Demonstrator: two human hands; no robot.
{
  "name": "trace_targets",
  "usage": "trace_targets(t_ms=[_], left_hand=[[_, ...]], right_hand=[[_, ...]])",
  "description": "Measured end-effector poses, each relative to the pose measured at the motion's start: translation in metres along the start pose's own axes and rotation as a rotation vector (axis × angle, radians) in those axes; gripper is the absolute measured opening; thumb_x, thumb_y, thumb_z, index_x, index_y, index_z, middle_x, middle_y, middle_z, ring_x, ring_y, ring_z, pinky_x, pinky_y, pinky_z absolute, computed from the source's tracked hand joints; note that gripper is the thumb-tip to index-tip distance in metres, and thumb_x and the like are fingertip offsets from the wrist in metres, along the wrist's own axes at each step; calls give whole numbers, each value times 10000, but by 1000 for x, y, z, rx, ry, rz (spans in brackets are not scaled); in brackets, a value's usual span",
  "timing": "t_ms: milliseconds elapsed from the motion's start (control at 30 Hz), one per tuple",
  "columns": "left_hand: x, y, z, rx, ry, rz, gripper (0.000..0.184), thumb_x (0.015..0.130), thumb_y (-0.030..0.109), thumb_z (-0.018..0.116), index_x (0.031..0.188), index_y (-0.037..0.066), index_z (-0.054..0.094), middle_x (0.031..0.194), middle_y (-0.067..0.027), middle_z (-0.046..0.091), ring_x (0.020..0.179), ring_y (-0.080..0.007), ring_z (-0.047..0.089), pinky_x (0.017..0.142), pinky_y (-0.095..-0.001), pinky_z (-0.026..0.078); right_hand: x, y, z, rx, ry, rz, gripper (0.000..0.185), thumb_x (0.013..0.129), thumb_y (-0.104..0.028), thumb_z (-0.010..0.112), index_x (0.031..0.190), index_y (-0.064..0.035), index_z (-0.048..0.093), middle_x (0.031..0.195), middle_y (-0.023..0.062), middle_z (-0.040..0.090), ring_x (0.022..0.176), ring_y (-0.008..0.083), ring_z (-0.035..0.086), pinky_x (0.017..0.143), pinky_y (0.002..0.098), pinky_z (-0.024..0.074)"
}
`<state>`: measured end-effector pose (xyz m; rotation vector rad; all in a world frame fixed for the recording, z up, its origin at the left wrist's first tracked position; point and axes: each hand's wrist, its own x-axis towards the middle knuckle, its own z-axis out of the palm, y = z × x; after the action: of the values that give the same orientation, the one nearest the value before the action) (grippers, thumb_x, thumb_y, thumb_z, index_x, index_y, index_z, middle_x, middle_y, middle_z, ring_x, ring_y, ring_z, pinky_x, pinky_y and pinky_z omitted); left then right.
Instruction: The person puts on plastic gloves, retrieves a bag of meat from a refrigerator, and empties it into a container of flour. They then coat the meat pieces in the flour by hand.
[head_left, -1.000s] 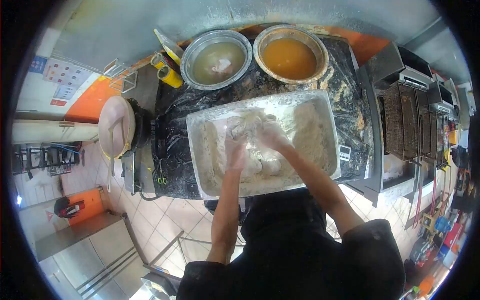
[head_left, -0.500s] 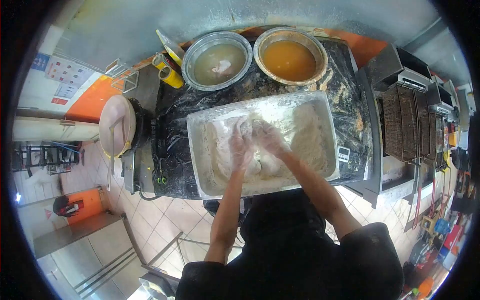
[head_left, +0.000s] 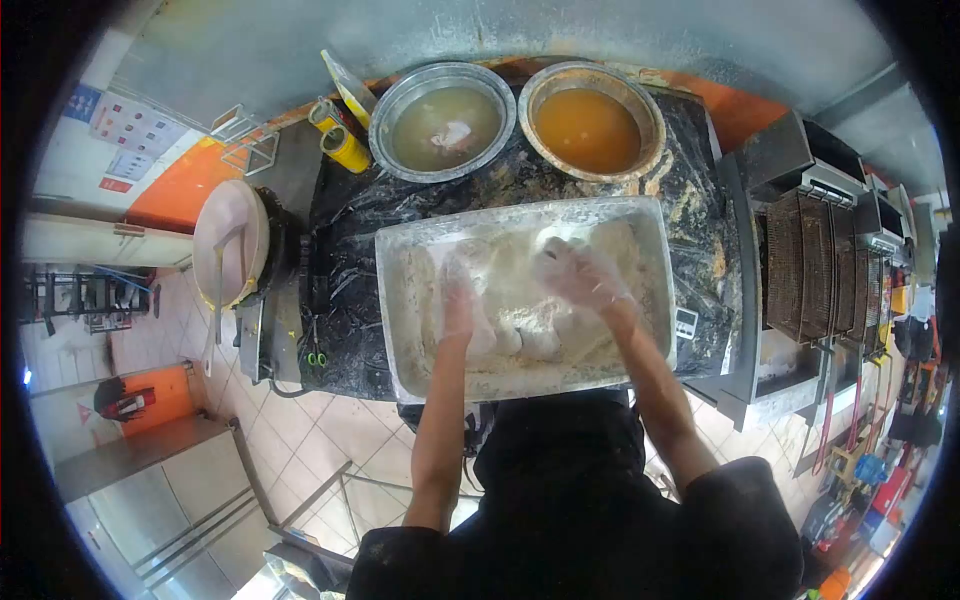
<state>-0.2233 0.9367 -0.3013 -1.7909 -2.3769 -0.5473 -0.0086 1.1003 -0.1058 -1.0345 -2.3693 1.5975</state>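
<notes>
Both hands are in clear gloves inside a metal tray point(head_left: 390, 340) of white flour. My left hand point(head_left: 457, 297) is over the left half, its fingers stretched out and slightly blurred, with nothing seen in it. Right of centre, my right hand point(head_left: 580, 277) has its fingers apart and a little bent, dusted with flour, and no object shows in it. Flour-covered lumps point(head_left: 540, 341) lie between the hands near the tray's front side; their kind is hidden by the coating. More loose flour point(head_left: 615, 245) is heaped at the right.
Behind the tray stand a bowl of cloudy liquid point(head_left: 480, 100) with a pale piece in it and a bowl of orange liquid point(head_left: 585, 130). Yellow cans point(head_left: 345, 149), green-handled scissors point(head_left: 316, 357) and a round tub point(head_left: 230, 240) are at left. Fryer baskets point(head_left: 800, 255) hang at right.
My hands were close together over the middle of the flour. They have moved apart, the left one leftward and the right one rightward. The flour between them looks disturbed.
</notes>
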Motion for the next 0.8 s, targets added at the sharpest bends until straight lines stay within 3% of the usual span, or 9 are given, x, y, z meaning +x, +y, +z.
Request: trace_targets(t_ms=[33,100,167,233,333,467,567,767,800], left_hand=[[12,5,-25,0,-6,1,581,982,204,511,1497,-4,343,1493,-226,419,1413,-351,364,1192,-412,272],[65,29,-100,-802,-273,-609,608,912,233,611,1416,-51,423,1407,-255,497,1342,-397,437,1146,-422,339],[74,37,-81,-560,-195,-559,635,909,296,622,1394,-72,443,1394,-268,509,1333,-390,452,1141,-422,345],[77,51,-72,-307,-119,-525,672,906,360,633,1372,-93,462,1382,-282,521,1325,-383,468,1135,-422,352],[83,56,-67,-184,-184,-471,806,815,462,701,1356,-91,472,1330,-297,555,1261,-399,525,1057,-443,427],[83,56,-85,-193,-403,-626,812,770,588,690,1270,-45,589,1123,-248,681,1046,-368,659,930,-438,511],[76,44,-105,-238,-558,-597,790,766,639,666,1107,-74,675,1057,-296,686,1056,-400,656,936,-451,497],[57,29,-147,-442,-499,-698,618,742,551,735,992,-14,727,900,-251,717,915,-376,702,841,-437,528],[50,25,-148,-537,-411,-705,601,754,530,738,1019,-8,720,840,-241,719,878,-377,708,823,-430,530]], right_hand=[[-6,1,-12,-760,-78,-65,391,965,-399,545,1134,-55,624,1027,146,661,887,261,665,849,372,545],[-3,34,-23,-802,-105,-147,424,950,-432,549,1122,-53,630,1050,158,661,923,287,669,855,377,540],[10,28,-38,-860,-134,-250,457,935,-464,554,1110,-50,636,1073,170,662,958,312,673,862,383,534],[15,-23,-55,-109,-80,289,465,933,-487,531,1153,-93,643,1202,191,633,1073,396,635,909,434,515],[65,-56,-61,-417,33,-54,495,918,-518,543,1187,-111,629,1200,163,642,1113,373,621,917,444,503],[110,-164,-62,-478,181,7,347,980,-346,488,1249,-157,601,1263,158,594,1149,343,608,982,438,486],[254,-70,-32,-800,205,-314,417,972,-372,510,1254,-71,576,1266,176,623,1174,365,600,1014,416,473],[259,-86,-40,-516,333,-199,359,954,-256,524,1270,-110,609,1238,153,627,1186,314,597,1012,427,472],[259,-82,-29,27,534,-29,355,932,-261,554,1244,-107,622,1154,187,658,1135,299,633,992,420,477]])
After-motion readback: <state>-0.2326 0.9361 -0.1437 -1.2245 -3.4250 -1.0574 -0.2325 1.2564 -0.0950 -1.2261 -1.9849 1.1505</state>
